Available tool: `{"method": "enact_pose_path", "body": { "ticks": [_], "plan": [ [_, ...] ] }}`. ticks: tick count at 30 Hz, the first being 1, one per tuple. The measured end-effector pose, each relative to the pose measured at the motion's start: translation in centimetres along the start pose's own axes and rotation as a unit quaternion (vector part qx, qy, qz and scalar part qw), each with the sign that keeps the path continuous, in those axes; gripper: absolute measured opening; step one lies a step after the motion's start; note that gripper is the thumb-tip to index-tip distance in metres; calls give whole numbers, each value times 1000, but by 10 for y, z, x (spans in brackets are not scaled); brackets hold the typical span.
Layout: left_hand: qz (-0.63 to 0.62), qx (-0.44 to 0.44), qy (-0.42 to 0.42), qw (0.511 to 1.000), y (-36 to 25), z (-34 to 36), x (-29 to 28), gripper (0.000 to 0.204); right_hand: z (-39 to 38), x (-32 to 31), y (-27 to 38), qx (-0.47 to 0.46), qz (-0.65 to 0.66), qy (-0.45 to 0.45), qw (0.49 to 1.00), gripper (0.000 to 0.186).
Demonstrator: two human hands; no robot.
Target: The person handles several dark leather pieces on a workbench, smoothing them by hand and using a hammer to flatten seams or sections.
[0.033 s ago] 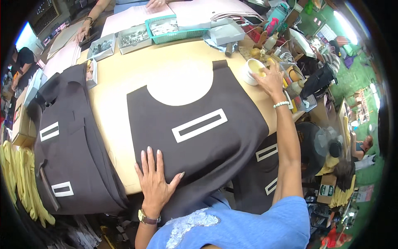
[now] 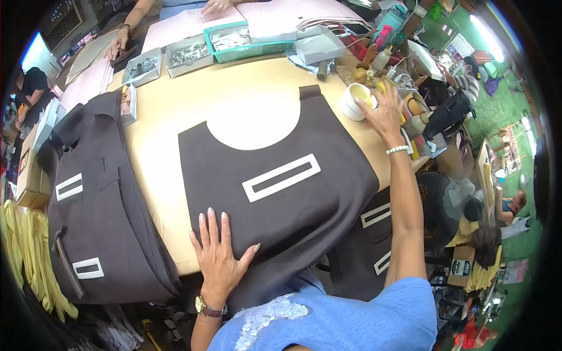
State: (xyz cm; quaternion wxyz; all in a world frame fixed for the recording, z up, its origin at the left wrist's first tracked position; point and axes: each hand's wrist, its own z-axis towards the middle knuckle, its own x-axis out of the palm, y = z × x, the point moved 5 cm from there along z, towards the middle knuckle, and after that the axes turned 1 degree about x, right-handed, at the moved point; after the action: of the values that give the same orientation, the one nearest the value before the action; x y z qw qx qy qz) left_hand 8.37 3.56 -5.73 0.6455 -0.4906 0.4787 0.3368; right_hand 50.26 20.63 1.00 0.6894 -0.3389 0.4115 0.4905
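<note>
A dark brown-grey fabric piece [image 2: 252, 216] with a curved neckline lies on the pale table, drooping over its near edge. A white rectangular frame-shaped patch [image 2: 282, 178] is on it. My left hand [image 2: 219, 251] rests flat on the fabric's lower left, fingers spread and holding nothing. At the table's right side, my right hand [image 2: 386, 114] grips the near right rim of a white cup [image 2: 353, 108] with a pale yellow inside. Some of its fingers are behind the rim, partly hidden.
Left lies a stack of dark fabric pieces [image 2: 105, 222]. Along the far side stand boxes of small metal parts [image 2: 188, 55] and a teal basket [image 2: 252, 51]. Bottles and tools crowd the right edge [image 2: 415, 123]. Another person's hand [image 2: 119, 44] is across the table.
The white cup has shifted very slightly left, my right hand staying against it. My left hand has not visibly moved.
</note>
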Motion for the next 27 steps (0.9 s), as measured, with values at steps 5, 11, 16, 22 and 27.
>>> {"method": "enact_pose_path", "body": {
  "ticks": [5, 11, 16, 22, 27],
  "plan": [
    [3, -1, -5, 1000, 1, 0, 2, 84, -19, -10, 1, -59, -14, -75, 995, 32],
    [-2, 5, -12, 1000, 1, -1, 2, 83, -35, -15, 12, -74, -55, -12, 996, 26],
    [8, 11, -31, 999, 2, 0, 4, 83, -65, -48, 76, -172, 233, 42, 956, 30],
    [9, 15, -32, 999, 1, 0, 3, 82, -144, -32, 121, -113, 365, 171, 908, 48],
    [8, 17, -34, 999, 1, -1, 4, 82, -158, -24, 126, -170, 168, 129, 962, 48]
  ]
}}
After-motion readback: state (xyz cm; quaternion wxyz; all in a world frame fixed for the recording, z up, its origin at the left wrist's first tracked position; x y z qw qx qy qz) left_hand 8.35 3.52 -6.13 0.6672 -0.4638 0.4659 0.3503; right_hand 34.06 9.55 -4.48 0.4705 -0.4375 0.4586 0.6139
